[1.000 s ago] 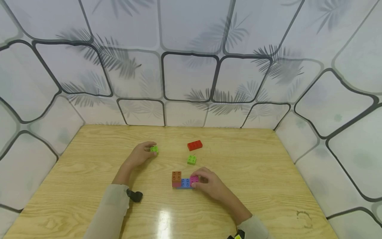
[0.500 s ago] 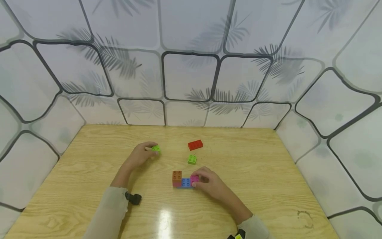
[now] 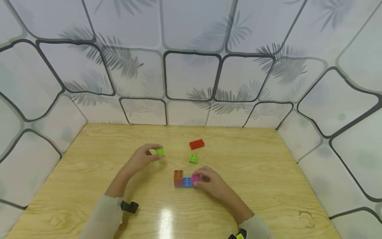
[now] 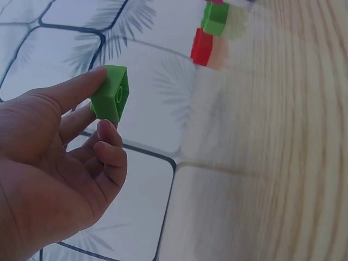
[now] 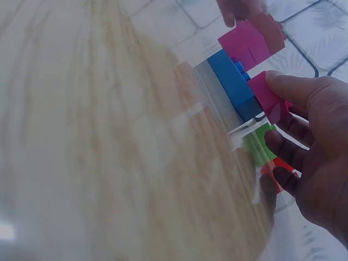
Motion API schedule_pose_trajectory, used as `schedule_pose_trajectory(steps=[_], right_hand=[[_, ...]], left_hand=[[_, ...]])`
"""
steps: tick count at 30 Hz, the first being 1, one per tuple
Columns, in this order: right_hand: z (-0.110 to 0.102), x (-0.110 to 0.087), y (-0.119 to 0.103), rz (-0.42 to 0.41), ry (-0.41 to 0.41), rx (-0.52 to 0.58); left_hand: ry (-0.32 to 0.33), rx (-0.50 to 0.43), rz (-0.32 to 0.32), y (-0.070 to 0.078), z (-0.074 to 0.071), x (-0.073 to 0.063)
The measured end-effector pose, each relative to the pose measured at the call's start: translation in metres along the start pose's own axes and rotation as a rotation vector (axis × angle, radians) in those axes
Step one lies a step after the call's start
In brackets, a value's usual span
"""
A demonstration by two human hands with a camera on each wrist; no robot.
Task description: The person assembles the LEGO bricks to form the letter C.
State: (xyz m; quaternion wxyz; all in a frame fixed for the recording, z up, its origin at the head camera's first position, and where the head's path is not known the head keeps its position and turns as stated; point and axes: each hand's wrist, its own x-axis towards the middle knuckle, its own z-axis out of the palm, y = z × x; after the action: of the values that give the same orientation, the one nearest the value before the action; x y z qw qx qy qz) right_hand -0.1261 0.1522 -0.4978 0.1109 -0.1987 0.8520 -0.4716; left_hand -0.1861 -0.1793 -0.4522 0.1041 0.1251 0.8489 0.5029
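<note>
Between thumb and fingers, my left hand pinches a light green two-by-two toy brick; its hollow underside shows in the left wrist view. My right hand grips a pink brick at the right end of a long blue brick, which lies on the table. On the blue brick's left end stands another pink brick, topped by an orange-brown brick. Part of the right-hand pink brick is covered by fingers.
Behind the blue brick lies a second light green brick, with a red two-by-four brick farther back. The wooden table meets patterned walls at the back and sides.
My left hand has moved slightly to the right with the green brick. My right hand stays at the pink brick on the blue one.
</note>
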Motion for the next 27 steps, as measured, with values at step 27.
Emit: schedule_pose_trajectory(steps=[27], right_hand=[[0.0, 0.001, 0.001, -0.001, 0.008, -0.019]], left_hand=[[-0.107, 0.02, 0.116, 0.055, 0.032, -0.037]])
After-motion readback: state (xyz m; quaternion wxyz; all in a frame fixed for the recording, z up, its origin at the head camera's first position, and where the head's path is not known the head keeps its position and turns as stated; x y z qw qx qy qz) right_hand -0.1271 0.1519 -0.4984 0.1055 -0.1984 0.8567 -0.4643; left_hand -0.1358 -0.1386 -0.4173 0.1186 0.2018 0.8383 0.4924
